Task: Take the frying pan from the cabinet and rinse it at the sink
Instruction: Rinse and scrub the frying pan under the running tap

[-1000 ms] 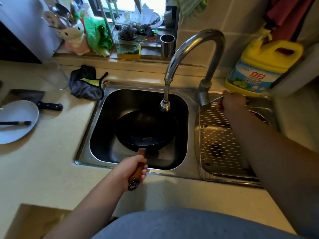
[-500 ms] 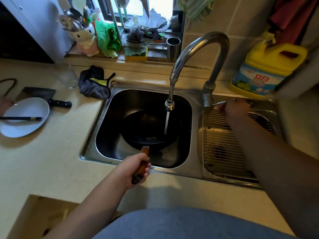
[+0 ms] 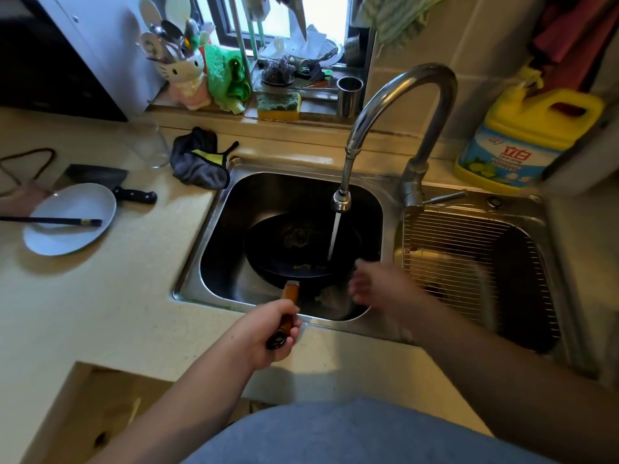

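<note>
A black frying pan [image 3: 294, 246] with a wooden handle lies in the left basin of the steel sink [image 3: 201, 262]. My left hand [image 3: 268, 333] grips the handle at the sink's front rim. Water runs from the curved faucet [image 3: 395, 105] into the right side of the pan. My right hand [image 3: 378, 286], blurred with fingers spread, hovers over the pan's right edge and holds nothing. The faucet lever [image 3: 442, 198] points right.
A wire rack [image 3: 475, 272] covers the right basin. A yellow detergent jug [image 3: 522, 139] stands behind it. Left on the counter lie a white plate [image 3: 67, 229] with chopsticks, a cleaver [image 3: 110, 182], a glass and a dark cloth [image 3: 201, 162]. A sponge [image 3: 278, 105] sits on the sill.
My right hand left the faucet lever and moved down-left over the pan. Water started flowing and now streams into the pan. My left hand kept its grip.
</note>
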Motion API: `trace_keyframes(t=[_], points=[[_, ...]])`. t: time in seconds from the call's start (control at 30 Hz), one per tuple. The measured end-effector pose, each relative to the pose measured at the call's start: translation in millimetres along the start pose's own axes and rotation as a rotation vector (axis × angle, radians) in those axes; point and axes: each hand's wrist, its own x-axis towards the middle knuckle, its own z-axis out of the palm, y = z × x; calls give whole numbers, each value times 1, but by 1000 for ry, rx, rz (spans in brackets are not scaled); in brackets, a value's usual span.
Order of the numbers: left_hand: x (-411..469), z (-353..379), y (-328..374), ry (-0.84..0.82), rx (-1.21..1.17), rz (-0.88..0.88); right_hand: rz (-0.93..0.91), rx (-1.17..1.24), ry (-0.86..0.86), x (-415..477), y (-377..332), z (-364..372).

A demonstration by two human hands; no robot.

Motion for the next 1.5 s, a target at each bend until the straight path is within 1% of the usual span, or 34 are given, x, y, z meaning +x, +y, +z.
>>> trace_keyframes(t=[0.07, 0.13, 0.17, 0.3, 0.4, 0.43, 0.53, 0.63, 0.77, 0.87, 1.0, 1.1, 1.2, 1.33, 1.5], points=[[-1, -1, -3, 2, -1, -15, 97, -48, -190, -16, 22, 39], [-4, 1, -6, 4, 28, -15, 161, -50, -324, -24, 35, 72], [-5, 2, -8, 17, 61, 1, 182, -28, -343, -24, 37, 85], [-9, 7, -11, 87, 203, 88, 310, 32, -332, -9, 30, 116], [-12, 7, -16, 91, 213, 106, 446, 122, -322, -2, 25, 125], [-14, 4, -18, 79, 208, 107, 464, 157, -315, -2, 25, 127], [-20, -8, -25, -2, 177, 138, 447, 220, -309, -3, 31, 133], [-25, -18, -34, -63, 226, 215, 423, 280, -301, -6, 36, 135], [-28, -26, -46, -115, 310, 345, 354, 259, -303, -15, 35, 137], [-27, -31, -55, -122, 314, 425, 308, 200, -304, -16, 37, 135], [-22, -33, -70, -78, 345, 482, 249, 146, -309, -19, 42, 134], [-18, -33, -81, -26, 418, 519, 226, 139, -319, -20, 48, 133], [-15, -32, -89, 48, 480, 566, 219, 150, -336, -21, 52, 132], [-13, -35, -99, 84, 541, 624, 234, 168, -354, -23, 53, 130], [-8, -35, -100, 200, 628, 679, 203, 147, -378, -27, 45, 130]])
